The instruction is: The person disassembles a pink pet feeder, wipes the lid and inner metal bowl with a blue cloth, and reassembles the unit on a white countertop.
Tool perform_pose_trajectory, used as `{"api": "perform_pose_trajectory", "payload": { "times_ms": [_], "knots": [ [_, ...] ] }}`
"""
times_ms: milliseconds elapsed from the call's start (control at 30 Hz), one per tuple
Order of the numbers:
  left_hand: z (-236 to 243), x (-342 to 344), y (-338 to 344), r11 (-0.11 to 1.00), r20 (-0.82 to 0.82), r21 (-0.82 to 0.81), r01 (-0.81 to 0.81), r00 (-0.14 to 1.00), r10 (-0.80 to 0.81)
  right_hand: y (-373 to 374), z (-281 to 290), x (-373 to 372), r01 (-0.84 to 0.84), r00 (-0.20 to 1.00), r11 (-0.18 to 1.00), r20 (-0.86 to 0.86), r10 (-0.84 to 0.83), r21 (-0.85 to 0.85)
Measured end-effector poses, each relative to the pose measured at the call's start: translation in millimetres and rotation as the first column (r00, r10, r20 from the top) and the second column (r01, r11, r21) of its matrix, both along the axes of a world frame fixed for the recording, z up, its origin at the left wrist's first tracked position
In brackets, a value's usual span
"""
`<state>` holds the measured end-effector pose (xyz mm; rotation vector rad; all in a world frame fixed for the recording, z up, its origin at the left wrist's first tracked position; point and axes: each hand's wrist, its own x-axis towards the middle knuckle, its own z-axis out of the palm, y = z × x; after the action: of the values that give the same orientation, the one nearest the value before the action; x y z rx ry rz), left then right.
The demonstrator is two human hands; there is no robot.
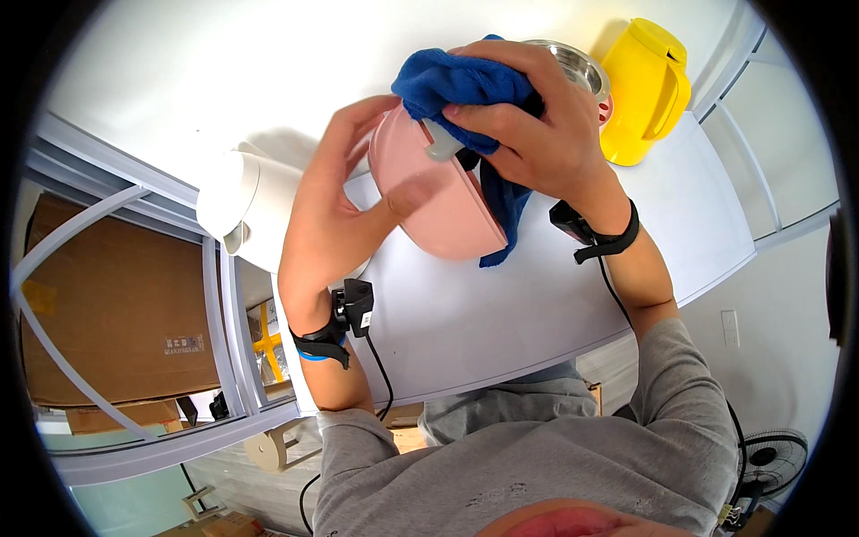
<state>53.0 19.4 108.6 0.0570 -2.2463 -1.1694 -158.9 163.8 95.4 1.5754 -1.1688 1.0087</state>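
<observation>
My left hand (344, 201) grips a rounded pink plastic piece (452, 219), its thumb lying across the face and its fingers behind the far-left edge. The piece is tilted above the table and has a straight edge on the right. A small pale grey part (441, 143) shows near its top. A blue cloth (438, 82) is bunched in my right hand (546, 121), pressed against the top of the pink piece. Part of the cloth hangs down behind the straight edge. What lies under the cloth is hidden.
A white jug (246, 206) stands on the white table (465, 331) at the left. At the back right are a yellow jug (637, 98) and a steel bowl (582, 67), partly hidden by my right hand. Cables run from both wrists. A cardboard box (116, 304) sits at the left.
</observation>
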Motion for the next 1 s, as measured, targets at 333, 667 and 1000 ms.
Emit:
{"api": "perform_pose_trajectory", "payload": {
  "times_ms": [333,667,1000],
  "knots": [
    [-5.1,10.6,-10.6,0.976,0.314,-0.186,0.117,0.948,-0.054,-2.0,-0.7,-3.1,-0.171,0.983,0.982,0.084,0.164,0.086],
    [7.9,12.6,0.8,0.96,0.295,-0.276,0.043,0.955,0.042,2.7,0.3,1.5,-0.207,0.967,0.955,0.194,0.167,0.213],
    [14.1,10.2,9.0,0.821,0.258,-0.564,-0.092,0.924,0.281,13.6,11.9,-9.9,0.01,0.977,0.963,0.204,-0.067,0.269]
  ]
}}
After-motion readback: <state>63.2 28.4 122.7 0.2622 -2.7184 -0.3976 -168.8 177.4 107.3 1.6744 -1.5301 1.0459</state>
